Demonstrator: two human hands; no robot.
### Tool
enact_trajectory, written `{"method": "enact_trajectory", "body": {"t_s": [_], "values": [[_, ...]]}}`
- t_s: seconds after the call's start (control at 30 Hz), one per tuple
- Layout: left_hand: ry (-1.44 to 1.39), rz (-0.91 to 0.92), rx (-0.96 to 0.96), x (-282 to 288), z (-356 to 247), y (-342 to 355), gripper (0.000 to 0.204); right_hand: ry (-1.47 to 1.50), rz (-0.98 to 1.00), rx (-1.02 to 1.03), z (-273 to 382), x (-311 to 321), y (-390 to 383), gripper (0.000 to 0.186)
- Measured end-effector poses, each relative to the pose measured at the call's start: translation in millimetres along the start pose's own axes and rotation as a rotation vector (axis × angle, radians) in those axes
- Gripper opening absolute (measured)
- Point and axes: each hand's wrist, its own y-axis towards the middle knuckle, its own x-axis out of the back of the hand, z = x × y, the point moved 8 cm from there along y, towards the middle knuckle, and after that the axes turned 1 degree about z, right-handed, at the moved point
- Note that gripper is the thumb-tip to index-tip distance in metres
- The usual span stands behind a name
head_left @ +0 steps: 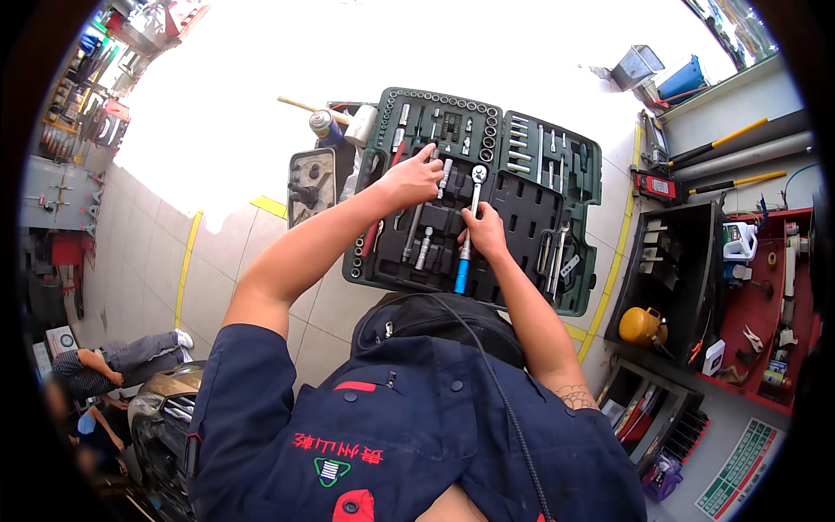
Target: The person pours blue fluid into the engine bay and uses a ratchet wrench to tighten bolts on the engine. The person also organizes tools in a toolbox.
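An open dark green socket set case [594,183] holds chrome sockets, bars and wrenches in moulded slots. My right hand [484,230] grips a chrome ratchet-headed wrench [463,271] with a blue handle, lying lengthwise over the case's middle. My left hand [416,181] reaches into the case's left half, fingers bent and pinched at the upper end of a chrome piece among the extension bars; exactly what they hold is unclear. A red-handled tool lies partly under that hand.
A spray can [325,129], white container [360,126] and tray [311,165] sit left of the case. Black [706,226] and red [783,391] bins line the right wall. People [100,361] are at lower left beside a motorcycle [161,418].
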Motion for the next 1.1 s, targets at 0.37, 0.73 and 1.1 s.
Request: {"method": "enact_trajectory", "body": {"t_s": [0.37, 0.73, 1.1], "values": [[-0.161, -0.085, 0.0, -29, -17, -21, 0.012, -0.021, 0.003, -0.028, 6, 2, -5, 0.027], [-0.304, -0.234, 0.161, -27, 1, -45, 0.013, -0.003, 0.021, -0.029, 4, 1, -2, 0.027], [-0.798, -0.044, 0.655, -33, 11, -130, 0.019, 0.026, 0.042, -0.029, 3, 2, -4, 0.026]]}}
